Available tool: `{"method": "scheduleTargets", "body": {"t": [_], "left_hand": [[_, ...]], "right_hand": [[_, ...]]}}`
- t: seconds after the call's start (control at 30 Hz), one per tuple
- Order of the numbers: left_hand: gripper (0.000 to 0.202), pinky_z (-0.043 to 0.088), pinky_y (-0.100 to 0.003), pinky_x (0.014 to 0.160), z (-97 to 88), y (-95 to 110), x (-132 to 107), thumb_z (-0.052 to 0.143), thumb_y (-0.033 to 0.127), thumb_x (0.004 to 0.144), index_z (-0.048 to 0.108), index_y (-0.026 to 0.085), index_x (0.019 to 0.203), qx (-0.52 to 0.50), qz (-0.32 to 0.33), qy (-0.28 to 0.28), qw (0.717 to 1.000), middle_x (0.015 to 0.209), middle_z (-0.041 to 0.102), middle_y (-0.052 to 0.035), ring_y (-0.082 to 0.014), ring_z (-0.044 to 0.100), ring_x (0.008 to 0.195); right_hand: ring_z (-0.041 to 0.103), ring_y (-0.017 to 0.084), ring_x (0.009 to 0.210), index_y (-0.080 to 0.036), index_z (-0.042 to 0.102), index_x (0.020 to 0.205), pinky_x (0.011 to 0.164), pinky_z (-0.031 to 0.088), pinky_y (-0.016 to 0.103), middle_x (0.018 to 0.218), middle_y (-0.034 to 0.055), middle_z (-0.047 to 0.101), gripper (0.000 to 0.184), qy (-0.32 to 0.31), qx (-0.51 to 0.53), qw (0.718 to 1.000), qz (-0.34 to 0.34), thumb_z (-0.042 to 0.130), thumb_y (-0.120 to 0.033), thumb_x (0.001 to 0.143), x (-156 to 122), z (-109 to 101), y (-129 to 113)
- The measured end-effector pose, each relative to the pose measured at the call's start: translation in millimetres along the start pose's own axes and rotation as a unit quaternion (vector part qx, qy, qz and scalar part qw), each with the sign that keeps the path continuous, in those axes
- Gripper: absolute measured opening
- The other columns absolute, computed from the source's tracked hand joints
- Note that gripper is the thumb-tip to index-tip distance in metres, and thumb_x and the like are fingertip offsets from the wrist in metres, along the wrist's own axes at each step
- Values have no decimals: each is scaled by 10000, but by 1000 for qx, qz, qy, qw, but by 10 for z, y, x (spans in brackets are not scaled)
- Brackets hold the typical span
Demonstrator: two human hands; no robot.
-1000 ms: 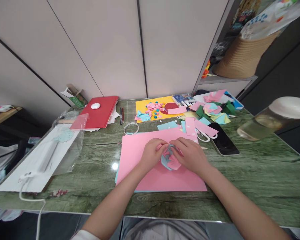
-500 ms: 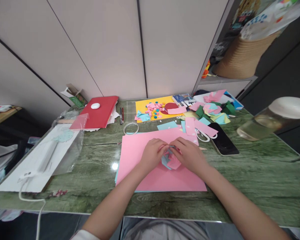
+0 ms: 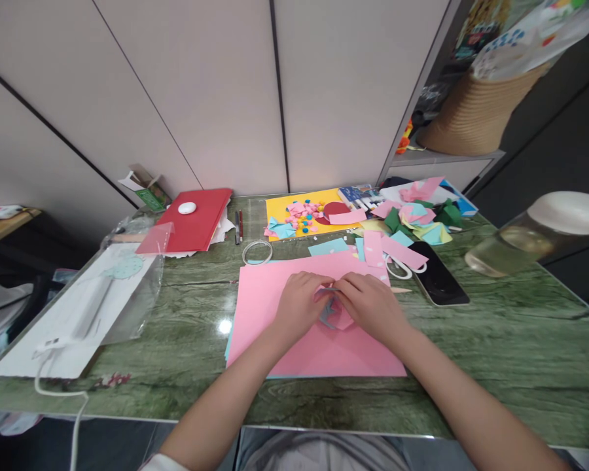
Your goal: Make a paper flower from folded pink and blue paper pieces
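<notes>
Both my hands meet over a large pink paper sheet [image 3: 285, 347] lying on the green table [image 3: 495, 353]. My left hand [image 3: 299, 306] and my right hand [image 3: 373, 306] have their fingers pinched on a small folded paper piece [image 3: 334, 315], pink with blue parts, held just above the sheet. Most of the piece is hidden under my fingers.
Behind the sheet lie a tape ring [image 3: 256, 250], white scissors [image 3: 406, 267], a black phone [image 3: 438, 281], loose coloured paper scraps [image 3: 412, 219] and a yellow sheet [image 3: 279, 210] with small pieces. A red folder [image 3: 199, 226] sits at back left, a glass jar [image 3: 535, 235] at right.
My hands have drawn closer together over the folded piece, covering more of it. Nothing else on the table has moved.
</notes>
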State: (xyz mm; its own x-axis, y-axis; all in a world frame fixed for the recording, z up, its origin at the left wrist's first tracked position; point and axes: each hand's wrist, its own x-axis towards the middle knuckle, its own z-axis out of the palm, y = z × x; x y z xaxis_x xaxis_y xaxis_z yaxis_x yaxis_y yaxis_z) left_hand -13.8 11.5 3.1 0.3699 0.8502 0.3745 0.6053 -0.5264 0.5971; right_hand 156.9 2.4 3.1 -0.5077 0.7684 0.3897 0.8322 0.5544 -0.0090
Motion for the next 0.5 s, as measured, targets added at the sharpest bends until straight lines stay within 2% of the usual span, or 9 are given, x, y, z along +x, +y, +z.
{"method": "scheduleTargets", "body": {"t": [0.23, 0.5], "left_hand": [[169, 397, -312, 793, -41, 7, 21, 645, 155, 731, 615, 221, 884, -21, -16, 2, 1000, 887, 676, 20, -156, 572, 851], [130, 393, -303, 786, -58, -4, 22, 619, 148, 752, 602, 207, 867, -17, -26, 2, 1000, 876, 664, 11, -159, 568, 841]], "right_hand": [[512, 162, 716, -175, 580, 892, 662, 335, 288, 805, 42, 595, 142, 14, 17, 1000, -15, 454, -138, 838, -8, -17, -17], [552, 177, 825, -170, 546, 972, 707, 392, 278, 899, 50, 598, 222, 5, 113, 993, 31, 455, -120, 776, 1, -102, -29]]}}
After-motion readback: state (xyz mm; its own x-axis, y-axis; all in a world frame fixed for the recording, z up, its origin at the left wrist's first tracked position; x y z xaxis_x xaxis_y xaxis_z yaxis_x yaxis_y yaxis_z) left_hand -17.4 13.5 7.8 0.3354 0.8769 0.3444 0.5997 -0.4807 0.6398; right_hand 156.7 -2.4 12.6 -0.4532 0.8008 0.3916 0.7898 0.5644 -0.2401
